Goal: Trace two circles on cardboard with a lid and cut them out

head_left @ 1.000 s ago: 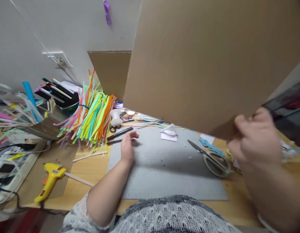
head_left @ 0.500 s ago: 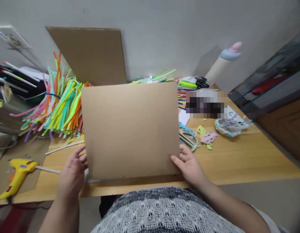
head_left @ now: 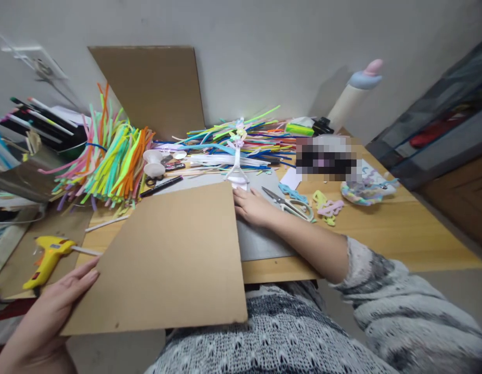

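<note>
My left hand grips a brown cardboard sheet by its left edge, thumb on top. The sheet is tilted over the table's front edge and partly covers a grey board. My right hand is off the cardboard, over the grey board, fingers stretched out to the left. Its fingertips are by the sheet's far right corner and the foot of a small white stand; whether they touch either I cannot tell. Scissors with pale handles lie right of that hand.
A yellow glue gun lies at the left with a glue stick in it. Bundled pipe cleaners stand behind it, and loose ones lie at the back. Another cardboard sheet leans on the wall. A black pen lies behind the held sheet.
The cardboard sheet has moved left and down towards me, held by my left hand alone. My right hand has let go of it and reached forward, and the grey board and scissors are uncovered.
</note>
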A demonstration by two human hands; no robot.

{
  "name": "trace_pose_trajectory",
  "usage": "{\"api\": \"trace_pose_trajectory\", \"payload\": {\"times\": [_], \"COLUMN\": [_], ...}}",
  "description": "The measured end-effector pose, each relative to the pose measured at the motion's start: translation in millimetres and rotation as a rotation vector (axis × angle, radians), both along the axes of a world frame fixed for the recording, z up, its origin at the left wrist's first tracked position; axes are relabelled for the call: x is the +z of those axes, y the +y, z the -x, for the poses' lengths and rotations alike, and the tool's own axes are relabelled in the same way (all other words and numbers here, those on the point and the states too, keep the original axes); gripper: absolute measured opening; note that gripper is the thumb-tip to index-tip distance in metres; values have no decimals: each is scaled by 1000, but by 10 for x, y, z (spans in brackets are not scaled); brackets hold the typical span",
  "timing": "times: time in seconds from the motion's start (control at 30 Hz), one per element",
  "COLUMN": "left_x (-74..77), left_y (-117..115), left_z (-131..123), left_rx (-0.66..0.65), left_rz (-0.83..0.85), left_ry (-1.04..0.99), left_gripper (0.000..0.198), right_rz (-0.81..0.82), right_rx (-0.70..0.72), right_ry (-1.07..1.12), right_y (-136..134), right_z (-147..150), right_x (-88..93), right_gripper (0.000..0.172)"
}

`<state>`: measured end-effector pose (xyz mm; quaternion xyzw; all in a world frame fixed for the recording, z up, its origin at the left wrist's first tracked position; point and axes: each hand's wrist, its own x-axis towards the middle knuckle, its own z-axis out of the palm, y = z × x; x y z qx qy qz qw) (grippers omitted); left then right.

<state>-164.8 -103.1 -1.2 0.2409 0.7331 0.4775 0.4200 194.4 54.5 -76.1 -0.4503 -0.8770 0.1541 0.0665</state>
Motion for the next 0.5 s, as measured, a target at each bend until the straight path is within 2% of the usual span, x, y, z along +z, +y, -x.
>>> {"api": "trace_pose_trajectory", "payload": {"times": [0.1, 0.2, 0.37, 0.5], "left_x": [81, 94, -75, -164], "left_y": [29, 35, 28, 64], "left_z": [-199, -331, -363, -412], "left_rx": [-10, -4, -38, -140], "left_rz": [145, 163, 104, 43], "left_ry": [46, 22, -97, -133], "left_gripper": [51, 57, 70, 74], "right_rz": [-19, -25, -14, 47], "right_rx": [-26, -76, -110, -85], "right_ry": [-15, -3, 37, 86], "right_y": [129, 273, 554, 712], "right_z": [63, 25, -142, -268], "right_x": [-70, -113, -186, -214], "right_gripper": [45, 46, 43, 35]}}
